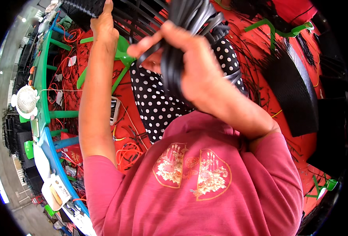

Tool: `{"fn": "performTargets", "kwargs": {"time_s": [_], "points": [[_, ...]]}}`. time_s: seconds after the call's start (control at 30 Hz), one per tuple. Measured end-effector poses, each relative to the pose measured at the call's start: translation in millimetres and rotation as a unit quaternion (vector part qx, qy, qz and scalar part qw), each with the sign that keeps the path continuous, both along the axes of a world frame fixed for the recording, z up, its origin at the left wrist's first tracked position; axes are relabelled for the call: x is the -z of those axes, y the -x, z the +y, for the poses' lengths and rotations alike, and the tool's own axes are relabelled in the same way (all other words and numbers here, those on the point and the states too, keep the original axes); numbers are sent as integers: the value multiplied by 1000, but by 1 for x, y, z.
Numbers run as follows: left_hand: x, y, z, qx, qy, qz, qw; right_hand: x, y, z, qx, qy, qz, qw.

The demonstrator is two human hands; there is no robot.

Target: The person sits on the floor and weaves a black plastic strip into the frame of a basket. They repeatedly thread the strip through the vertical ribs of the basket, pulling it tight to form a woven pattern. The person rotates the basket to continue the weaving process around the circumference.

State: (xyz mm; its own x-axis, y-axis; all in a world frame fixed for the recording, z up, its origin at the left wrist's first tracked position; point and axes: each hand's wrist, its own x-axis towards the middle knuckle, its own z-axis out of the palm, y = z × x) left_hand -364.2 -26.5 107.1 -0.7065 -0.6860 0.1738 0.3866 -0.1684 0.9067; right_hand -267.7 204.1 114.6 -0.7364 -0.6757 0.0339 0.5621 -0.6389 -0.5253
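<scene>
The right hand [197, 65] grips black strips [171, 69]; the left hand [104, 28] touches black weaving [79, 8], its hold impossible to tell. A white fan [26, 100] stands at left.

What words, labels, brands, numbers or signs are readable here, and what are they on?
None can be read clearly.
Dark pink shirt: floral print; the small emblem between its halves is too unclear to read.
White box at lower left: marks too small to read.
Black strips: no lettering visible.
</scene>
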Motion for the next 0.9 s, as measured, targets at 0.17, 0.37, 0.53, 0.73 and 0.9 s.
{"fn": "performTargets", "kwargs": {"time_s": [0.17, 0.37, 0.53, 0.73, 0.9], "points": [[15, -10, -19, -50, -13, -10, 999, -35, 32, 81, -46, -17, -13, 999], [18, -22, -23, -136, 51, -77, 986, -49, 137, 118, 96, -354, 389, 845], [13, -13, -3, -168, 28, -101, 980, -102, 153, 53, 61, -301, 286, 908], [23, -15, -27, -167, -9, -37, 985, -112, 205, 83, 29, -418, 381, 824], [25, -27, -26, -136, -8, -70, 988, -106, 291, 119, 151, -661, 419, 604]]}}
